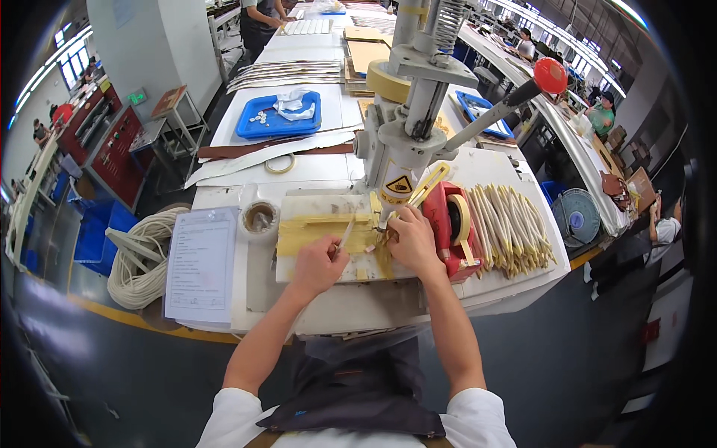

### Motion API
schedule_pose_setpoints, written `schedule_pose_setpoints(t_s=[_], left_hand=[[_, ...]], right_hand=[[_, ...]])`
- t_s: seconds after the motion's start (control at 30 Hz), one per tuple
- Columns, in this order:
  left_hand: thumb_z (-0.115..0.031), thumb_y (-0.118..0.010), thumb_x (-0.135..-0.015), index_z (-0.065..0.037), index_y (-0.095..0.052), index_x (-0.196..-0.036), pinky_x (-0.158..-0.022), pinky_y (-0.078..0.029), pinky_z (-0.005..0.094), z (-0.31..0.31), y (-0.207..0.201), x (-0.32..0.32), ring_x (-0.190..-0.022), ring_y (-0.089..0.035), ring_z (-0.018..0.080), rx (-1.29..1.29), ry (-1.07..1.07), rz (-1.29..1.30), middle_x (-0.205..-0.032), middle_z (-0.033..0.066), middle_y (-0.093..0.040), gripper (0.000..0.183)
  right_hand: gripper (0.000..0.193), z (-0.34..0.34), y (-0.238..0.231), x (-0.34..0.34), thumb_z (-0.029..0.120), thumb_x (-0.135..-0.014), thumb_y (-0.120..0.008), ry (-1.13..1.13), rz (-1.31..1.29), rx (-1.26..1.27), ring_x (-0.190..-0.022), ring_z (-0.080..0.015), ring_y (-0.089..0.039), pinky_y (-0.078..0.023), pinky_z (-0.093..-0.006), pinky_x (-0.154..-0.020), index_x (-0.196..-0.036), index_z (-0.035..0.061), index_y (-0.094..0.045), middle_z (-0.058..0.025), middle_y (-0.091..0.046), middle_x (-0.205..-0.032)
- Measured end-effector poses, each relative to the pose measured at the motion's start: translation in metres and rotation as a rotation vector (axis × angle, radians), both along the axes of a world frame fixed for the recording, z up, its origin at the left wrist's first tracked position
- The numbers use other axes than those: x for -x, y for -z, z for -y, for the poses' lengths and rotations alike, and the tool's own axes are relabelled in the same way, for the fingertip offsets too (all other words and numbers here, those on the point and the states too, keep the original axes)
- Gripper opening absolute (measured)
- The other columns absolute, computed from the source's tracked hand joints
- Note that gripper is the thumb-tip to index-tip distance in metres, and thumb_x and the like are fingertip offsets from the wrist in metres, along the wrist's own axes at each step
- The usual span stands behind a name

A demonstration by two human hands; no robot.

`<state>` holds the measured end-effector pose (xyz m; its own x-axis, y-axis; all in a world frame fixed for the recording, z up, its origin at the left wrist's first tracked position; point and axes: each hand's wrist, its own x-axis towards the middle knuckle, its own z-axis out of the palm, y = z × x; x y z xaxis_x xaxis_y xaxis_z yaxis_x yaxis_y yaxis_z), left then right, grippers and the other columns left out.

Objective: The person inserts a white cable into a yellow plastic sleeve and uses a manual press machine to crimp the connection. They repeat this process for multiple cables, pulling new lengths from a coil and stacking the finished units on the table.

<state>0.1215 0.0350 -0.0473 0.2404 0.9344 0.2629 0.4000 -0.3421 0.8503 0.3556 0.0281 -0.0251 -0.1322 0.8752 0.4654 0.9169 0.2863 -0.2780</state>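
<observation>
My left hand (pixel 321 263) is closed around a short, thin, pale piece of cord (pixel 347 232), which stands up slantwise from the fingers. Under it lies a work board (pixel 299 205) covered partly with yellow tape (pixel 295 243). My right hand (pixel 413 237) is at the foot of a grey hand press (pixel 403 138), fingers pinched together just below its head; what they hold is hidden. Close to its right sits a red tape dispenser (pixel 442 228) with a yellow roll. A yellow-handled cutter (pixel 429 183) leans behind that hand.
Many pale cords with yellow ends (pixel 515 228) lie right of the dispenser. The press lever ends in a red knob (pixel 550 75). Left are a tape roll (pixel 261 219), a printed sheet (pixel 200 261) and a rope coil (pixel 142 257). Behind stands a blue tray (pixel 280 114); co-workers are farther off.
</observation>
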Motion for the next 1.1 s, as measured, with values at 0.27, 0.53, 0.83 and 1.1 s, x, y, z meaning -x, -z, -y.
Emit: schedule_pose_setpoints(t_s=[0.27, 0.53, 0.83, 1.1], left_hand=[[-0.016, -0.072, -0.091, 0.002, -0.069, -0.101, -0.057, -0.046, 0.0256, 0.005, 0.005, 0.008, -0.061, -0.055, 0.0078, 0.135, 0.026, 0.253, -0.069, 0.0028, -0.064, 0.021], [-0.016, -0.068, -0.097, 0.003, -0.071, -0.108, -0.076, -0.052, 0.0236, 0.094, -0.065, 0.009, -0.082, -0.063, 0.0085, 0.394, 0.134, 0.483, -0.089, 0.0035, -0.07, 0.023], [-0.015, -0.065, -0.098, 0.006, -0.069, -0.116, -0.084, -0.056, 0.0269, 0.123, -0.058, 0.008, -0.094, -0.068, 0.0138, 0.598, 0.244, 0.64, -0.101, 0.0099, -0.073, 0.028], [-0.016, -0.066, -0.098, 0.007, -0.07, -0.114, -0.081, -0.057, 0.0262, 0.118, -0.063, 0.015, -0.089, -0.07, 0.0155, 0.742, 0.313, 0.594, -0.099, 0.0117, -0.073, 0.029]], right_hand=[[0.017, 0.028, -0.001, 0.001, 0.005, -0.071, -0.072, -0.084, -0.045, -0.199, -0.106, -0.0254, -0.063, -0.043, -0.0441, -0.099, -0.087, 0.0104, -0.069, -0.003, -0.071, -0.099], [0.021, 0.135, -0.084, 0.047, -0.005, -0.08, -0.077, -0.26, -0.992, 0.05, -0.081, -0.014, -0.068, -0.054, -0.0271, -0.071, -0.097, -0.0007, -0.066, -0.0104, -0.073, -0.092], [0.014, 0.127, -0.052, 0.066, -0.004, -0.089, -0.07, -0.369, -1.602, 0.408, -0.079, -0.0163, -0.07, -0.058, -0.0281, -0.068, -0.1, -0.0038, -0.062, -0.0141, -0.071, -0.093], [0.016, 0.127, -0.056, 0.067, 0.004, -0.095, -0.066, -0.322, -1.579, 0.497, -0.078, -0.0126, -0.069, -0.058, -0.0267, -0.06, -0.107, -0.0058, -0.062, -0.0144, -0.073, -0.099]])
